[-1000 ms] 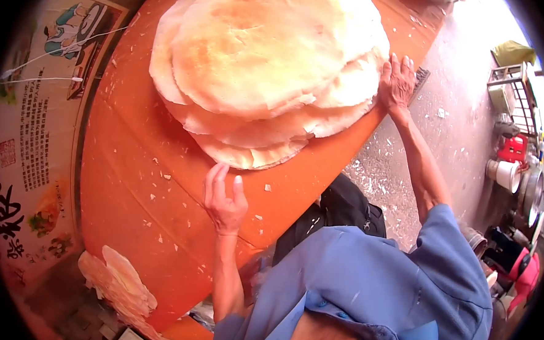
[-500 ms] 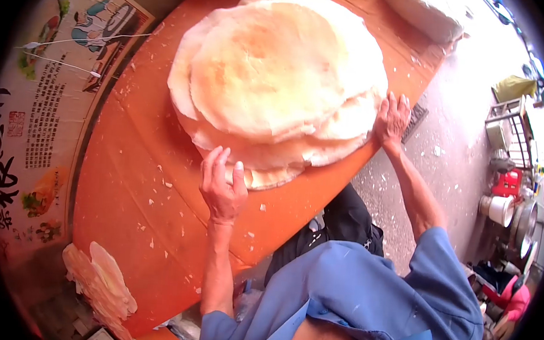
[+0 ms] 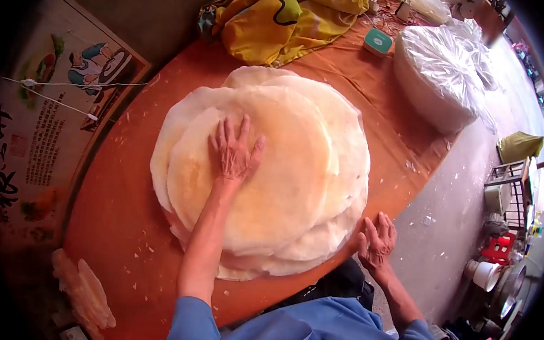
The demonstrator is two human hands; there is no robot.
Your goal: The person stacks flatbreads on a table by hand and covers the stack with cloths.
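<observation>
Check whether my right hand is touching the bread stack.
Apart. The head view shows a narrow strip of orange table between the right hand and the bread stack.

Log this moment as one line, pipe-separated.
left hand: spread atop flatbread stack | right hand: at edge of orange-covered table, beside stack | yellow cloth: beyond stack | plastic-covered bundle: far right on table

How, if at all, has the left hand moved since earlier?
Yes: the left hand has moved forward over the orange table, from the near edge of the flatbread stack onto its top.
</observation>
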